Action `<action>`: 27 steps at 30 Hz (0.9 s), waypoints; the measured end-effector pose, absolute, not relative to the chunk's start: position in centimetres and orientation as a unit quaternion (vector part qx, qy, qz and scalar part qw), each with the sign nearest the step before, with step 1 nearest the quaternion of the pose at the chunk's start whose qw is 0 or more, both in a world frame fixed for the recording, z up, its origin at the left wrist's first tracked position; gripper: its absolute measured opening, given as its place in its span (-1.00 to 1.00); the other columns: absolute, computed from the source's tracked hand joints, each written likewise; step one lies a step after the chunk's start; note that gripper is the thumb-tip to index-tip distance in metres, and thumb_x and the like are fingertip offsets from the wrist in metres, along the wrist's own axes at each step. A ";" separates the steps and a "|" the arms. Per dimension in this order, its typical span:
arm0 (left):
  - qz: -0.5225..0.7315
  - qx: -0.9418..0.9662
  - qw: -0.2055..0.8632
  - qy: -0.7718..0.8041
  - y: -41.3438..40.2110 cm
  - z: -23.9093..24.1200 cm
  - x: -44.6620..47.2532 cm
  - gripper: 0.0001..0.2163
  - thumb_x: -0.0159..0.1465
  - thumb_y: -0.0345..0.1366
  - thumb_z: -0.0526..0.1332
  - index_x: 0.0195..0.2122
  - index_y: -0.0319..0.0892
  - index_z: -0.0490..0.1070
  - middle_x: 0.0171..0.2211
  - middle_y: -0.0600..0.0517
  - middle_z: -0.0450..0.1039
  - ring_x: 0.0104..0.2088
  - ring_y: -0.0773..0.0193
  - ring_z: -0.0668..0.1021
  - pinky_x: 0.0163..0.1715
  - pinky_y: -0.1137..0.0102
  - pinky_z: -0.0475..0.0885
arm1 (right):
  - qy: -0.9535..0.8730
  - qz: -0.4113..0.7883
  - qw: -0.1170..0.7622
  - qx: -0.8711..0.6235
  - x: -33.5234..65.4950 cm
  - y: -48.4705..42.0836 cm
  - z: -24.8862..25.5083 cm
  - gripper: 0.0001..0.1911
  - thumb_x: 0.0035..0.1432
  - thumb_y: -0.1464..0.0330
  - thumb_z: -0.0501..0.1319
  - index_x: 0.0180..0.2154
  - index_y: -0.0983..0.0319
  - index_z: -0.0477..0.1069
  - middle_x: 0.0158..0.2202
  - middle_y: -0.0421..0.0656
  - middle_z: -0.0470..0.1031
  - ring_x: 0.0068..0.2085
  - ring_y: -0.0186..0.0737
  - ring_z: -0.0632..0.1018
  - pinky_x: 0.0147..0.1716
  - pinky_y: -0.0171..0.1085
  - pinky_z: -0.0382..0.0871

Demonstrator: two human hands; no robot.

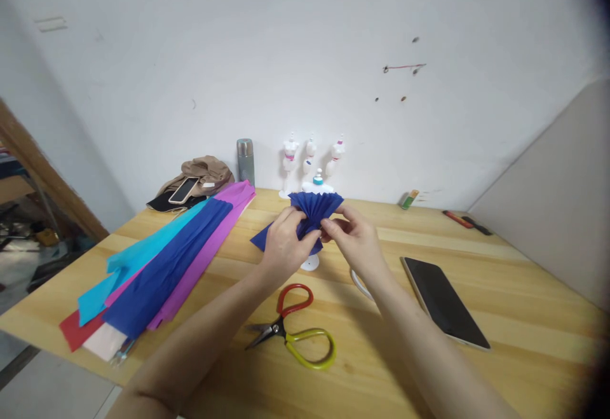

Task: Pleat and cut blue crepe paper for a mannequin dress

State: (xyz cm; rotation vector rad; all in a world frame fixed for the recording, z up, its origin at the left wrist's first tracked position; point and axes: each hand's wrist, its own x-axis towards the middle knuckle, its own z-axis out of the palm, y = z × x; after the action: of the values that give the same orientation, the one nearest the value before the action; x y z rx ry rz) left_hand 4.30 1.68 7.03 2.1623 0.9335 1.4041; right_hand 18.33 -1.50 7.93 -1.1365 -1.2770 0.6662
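White wall (214, 56) fills the upper half of the head view, above a pale wooden table (515, 279). At the frame's centre, a dark blue pleated sheet (317, 206) fans out at the front of a small white dress form (318, 187), whose round base shows below. The left hand (288, 238) pinches the sheet's gathered middle between thumb and fingers; the right hand (355, 234) pinches its right side, fingertips partly hidden.

The sheet looks like crinkled paper: probably very light, soft, not slippery, and easy to tear or crush. The gathered waist seems the safest hold, with a gentle pinch; the flared upper edge would likely flatten. Scissors (277, 328) lie open at lower centre, and coloured sheets (169, 266) overlap at left.
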 end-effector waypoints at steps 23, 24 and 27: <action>0.486 0.536 0.659 0.203 5.2 7.3 2.9 -0.94 -0.04 -0.43 0.20 -0.49 -0.25 0.38 -0.56 0.08 0.39 -0.53 0.37 0.44 -0.45 0.45 0.34 | -0.590 0.081 0.580 -0.556 19.0 -0.2 6.1 -0.70 -0.06 0.26 0.30 -0.23 0.18 0.41 -0.26 -0.13 0.47 -0.37 -0.23 0.43 -0.34 -0.20 0.34; 0.487 0.519 0.674 0.194 5.2 7.2 3.0 -0.93 -0.05 -0.43 0.19 -0.49 -0.25 0.38 -0.57 0.08 0.39 -0.52 0.34 0.46 -0.43 0.43 0.37 | -0.595 0.085 0.577 -0.553 19.0 0.0 5.8 -0.70 -0.05 0.26 0.30 -0.22 0.19 0.41 -0.24 -0.12 0.48 -0.31 -0.18 0.46 -0.29 -0.17 0.35; 0.492 0.465 0.710 0.191 5.7 7.1 3.0 -0.88 -0.08 -0.43 0.15 -0.46 -0.22 0.36 -0.57 0.06 0.41 -0.48 0.24 0.52 -0.40 0.37 0.41 | -0.598 0.136 0.579 -0.537 18.9 0.2 5.6 -0.70 -0.01 0.24 0.25 -0.20 0.21 0.40 -0.20 -0.08 0.51 -0.21 -0.11 0.51 -0.20 -0.12 0.38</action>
State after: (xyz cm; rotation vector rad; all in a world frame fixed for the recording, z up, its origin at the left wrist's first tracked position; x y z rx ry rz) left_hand 2.98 5.65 7.07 1.0325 0.4248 1.0916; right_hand 18.92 0.15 5.64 -1.2565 -1.3990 0.3180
